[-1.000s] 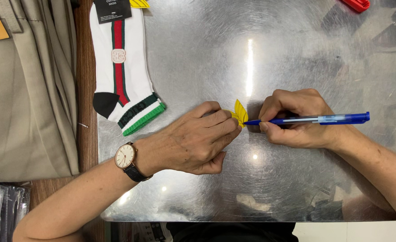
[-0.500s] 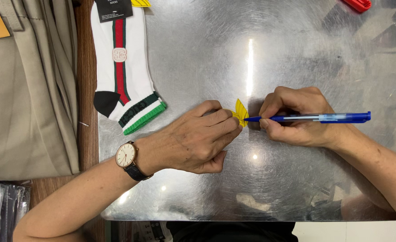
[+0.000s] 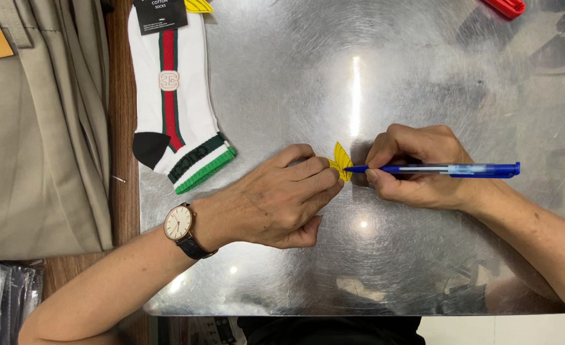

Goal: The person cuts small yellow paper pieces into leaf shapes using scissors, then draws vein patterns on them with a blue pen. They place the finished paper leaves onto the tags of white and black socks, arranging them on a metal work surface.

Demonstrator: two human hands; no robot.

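While left hand pinches yellow paper, right hand grips blue pen.

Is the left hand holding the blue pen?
No, the right hand grips the blue pen; the left hand pinches the small yellow tag.

Open metal tabletop above and below both hands. Blocked at centre by left hand, yellow tag and right hand with blue pen. Sock at upper left; red item at top edge.
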